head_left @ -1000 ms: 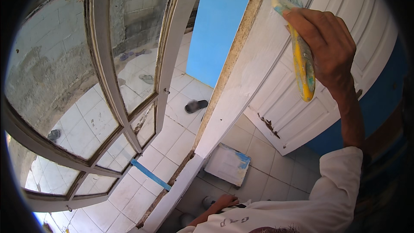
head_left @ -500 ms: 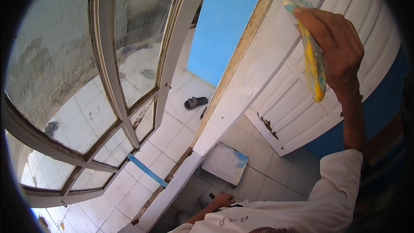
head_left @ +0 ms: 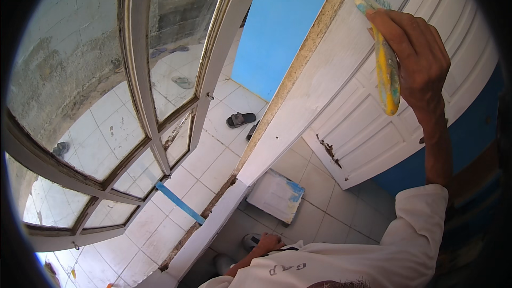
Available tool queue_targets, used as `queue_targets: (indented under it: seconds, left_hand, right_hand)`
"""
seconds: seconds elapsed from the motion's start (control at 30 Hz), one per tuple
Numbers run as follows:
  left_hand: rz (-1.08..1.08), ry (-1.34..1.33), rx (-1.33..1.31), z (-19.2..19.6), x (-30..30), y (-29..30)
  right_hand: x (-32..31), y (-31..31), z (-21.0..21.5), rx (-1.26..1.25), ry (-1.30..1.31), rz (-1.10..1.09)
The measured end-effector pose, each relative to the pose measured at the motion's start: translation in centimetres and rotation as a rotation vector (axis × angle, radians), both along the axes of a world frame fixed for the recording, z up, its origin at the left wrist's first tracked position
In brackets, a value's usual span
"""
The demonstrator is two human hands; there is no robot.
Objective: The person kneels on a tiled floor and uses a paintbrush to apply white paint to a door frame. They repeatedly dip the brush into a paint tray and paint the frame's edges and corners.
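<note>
My right hand (head_left: pixel 421 53) is raised at the upper right, its fingers closed round a paintbrush (head_left: pixel 388 77). The handle is yellow, smeared with teal and white, and points down. Pale, teal-tinged bristles at its upper end lie against the white door frame (head_left: pixel 306 88), close to its edge strip beside the panelled door. Low in the picture, my left hand (head_left: pixel 269 244) is beside my shirt, near my foot. It is small and partly shaded, and I cannot see whether its fingers hold anything.
A white panelled door (head_left: pixel 373 112), chipped at its lower corner, stands at the right. On the tiled floor lies a white square tray-like object (head_left: pixel 274 194) with blue paint. A glazed door (head_left: pixel 136 74) swings out at the left. A dark sandal (head_left: pixel 241 120) and blue strip (head_left: pixel 180 202) lie beyond the frame.
The brush has moved slightly up and to the right with its handle end lifting, still in my right hand. My left hand has shifted slightly left, and the whole view has moved a little.
</note>
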State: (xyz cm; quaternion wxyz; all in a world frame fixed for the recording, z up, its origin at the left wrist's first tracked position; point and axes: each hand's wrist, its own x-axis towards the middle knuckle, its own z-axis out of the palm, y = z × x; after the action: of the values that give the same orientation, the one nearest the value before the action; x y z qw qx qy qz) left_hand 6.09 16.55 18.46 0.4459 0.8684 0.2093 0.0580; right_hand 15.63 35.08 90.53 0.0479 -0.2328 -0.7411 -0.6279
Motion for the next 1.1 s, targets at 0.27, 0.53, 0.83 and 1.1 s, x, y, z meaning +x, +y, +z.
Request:
queue_targets:
  seconds: [0.27, 0.53, 0.83, 1.1]
  left_hand:
    - [-0.155, -0.016, -0.041, -0.8, 3.1, 1.0]
    - [-0.305, -0.002, 0.027, -0.7, 4.0, 1.8]
    - [-0.251, 0.057, -0.022, -1.2, 2.9, 1.0]
    - [-0.207, 0.106, -0.068, 0.0, 2.0, 1.1]
  right_hand:
    - [-0.4, -0.7, 0.0, -0.028, 0.022, -0.029]
    - [-0.1, 0.0, 0.3, 0.000, 0.016, 0.054]
    - [-0.6, -0.4, -0.2, -0.026, 0.033, -0.005]
    - [-1.1, -0.3, 0.1, -0.018, 0.029, 0.021]
